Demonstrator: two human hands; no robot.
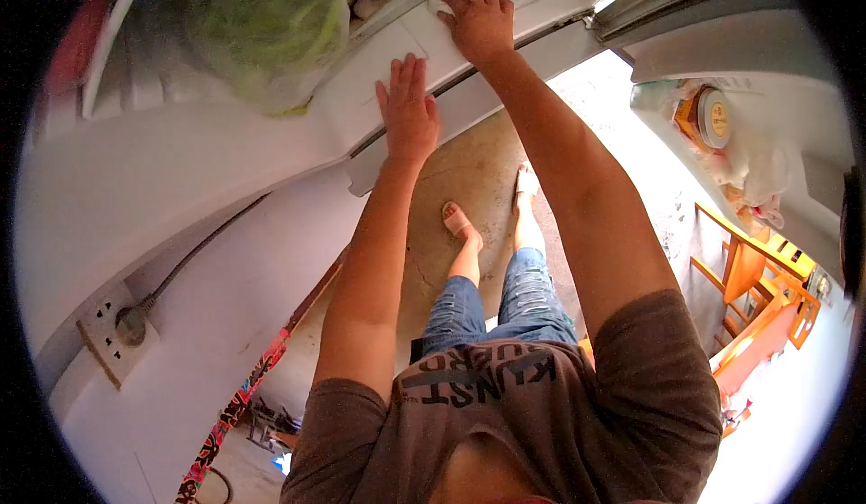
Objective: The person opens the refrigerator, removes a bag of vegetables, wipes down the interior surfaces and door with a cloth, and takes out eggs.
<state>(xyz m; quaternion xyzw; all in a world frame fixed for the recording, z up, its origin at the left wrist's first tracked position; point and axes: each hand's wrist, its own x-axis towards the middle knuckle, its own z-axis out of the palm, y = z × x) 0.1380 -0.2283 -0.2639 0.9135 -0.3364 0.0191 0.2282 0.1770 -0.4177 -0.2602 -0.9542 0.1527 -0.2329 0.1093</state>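
My left hand (411, 116) rests palm down, fingers stretched out, on the white inner ledge (361, 130) of an open fridge. Farther up along this ledge, my right hand (480, 22) presses with bent fingers on a thin white wipe (437, 4), perhaps a cloth or tissue; most of it is hidden beneath the hand. Left of both hands lies a clear plastic bag of green leafy vegetables (262, 35) inside the fridge. Beside it sits a small roundish pale item (367, 4), partly covered.
The open fridge door (740, 62) on the right holds a lidded jar (713, 118) and plastic bags (762, 166). A wall socket (113, 333) with a plugged-in cord is at lower left. Wooden chairs (758, 261) stand at right. My feet are on the concrete floor (433, 242).
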